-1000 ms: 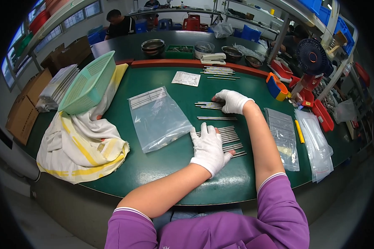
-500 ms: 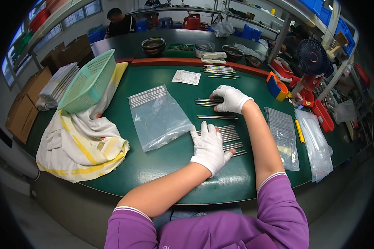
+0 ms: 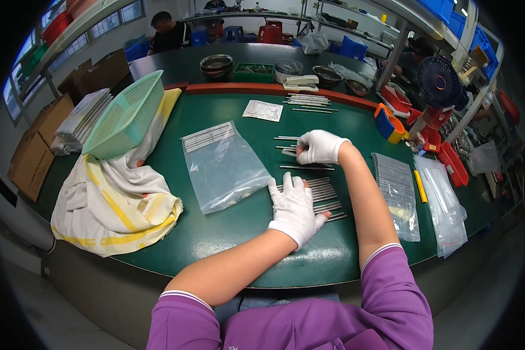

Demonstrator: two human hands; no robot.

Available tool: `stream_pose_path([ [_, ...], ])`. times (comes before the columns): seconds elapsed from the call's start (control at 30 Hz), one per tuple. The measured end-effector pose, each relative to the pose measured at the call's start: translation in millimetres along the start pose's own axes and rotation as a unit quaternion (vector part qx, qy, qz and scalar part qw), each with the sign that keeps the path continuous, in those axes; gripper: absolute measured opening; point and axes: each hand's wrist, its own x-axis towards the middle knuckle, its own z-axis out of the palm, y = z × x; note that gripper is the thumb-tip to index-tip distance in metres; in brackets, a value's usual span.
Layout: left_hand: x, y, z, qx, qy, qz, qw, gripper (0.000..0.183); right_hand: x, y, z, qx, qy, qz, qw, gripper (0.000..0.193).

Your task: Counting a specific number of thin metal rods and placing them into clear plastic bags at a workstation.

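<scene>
My left hand (image 3: 291, 204), in a white glove with bare fingertips, lies with fingers spread over a row of thin metal rods (image 3: 322, 192) on the green table. The palm hides part of the row. My right hand (image 3: 321, 147), gloved the same way, is curled above a few loose rods. Its thumb and fingers pinch a metal rod (image 3: 289, 153), which sits slightly tilted and blurred; the hand covers its far end. One separate rod (image 3: 307, 168) lies between both hands. Left of them is a clear plastic bag (image 3: 224, 169) with several rods in its upper end.
More rods (image 3: 309, 102) and a paper slip (image 3: 262, 111) lie farther back. A green basket (image 3: 125, 119) rests on a cloth (image 3: 116, 204) at left. At right are a filled bag (image 3: 395, 195), a yellow cutter (image 3: 420, 185), clear bags (image 3: 440, 204), a tape dispenser (image 3: 391, 123) and a fan (image 3: 438, 81).
My right hand's fingers have curled in from a spread reach, and a rod now tilts at their tips. My left hand has stayed in place on the row.
</scene>
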Motion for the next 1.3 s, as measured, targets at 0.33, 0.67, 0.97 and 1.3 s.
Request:
stream_pose_path([
  [0.33,0.8,-0.1,0.1,-0.007,0.001,0.003,1.0,0.081,-7.2,42.3,-12.8,0.382,0.041,0.032,0.923,0.011],
  [0.67,-2.5,-1.1,1.2,0.0,0.005,0.002,1.0,0.081,10.9,45.4,7.4,-0.051,0.255,0.047,0.964,0.041],
  [0.97,1.8,-2.2,10.9,0.008,0.036,-0.007,0.999,0.066,15.8,56.7,31.0,0.033,0.237,-0.016,0.971,0.023],
  [1.3,16.1,-22.0,15.9,0.006,0.142,-0.033,0.989,0.073,-28.9,28.6,59.9,0.06,0.21,-0.085,0.972,0.018],
])
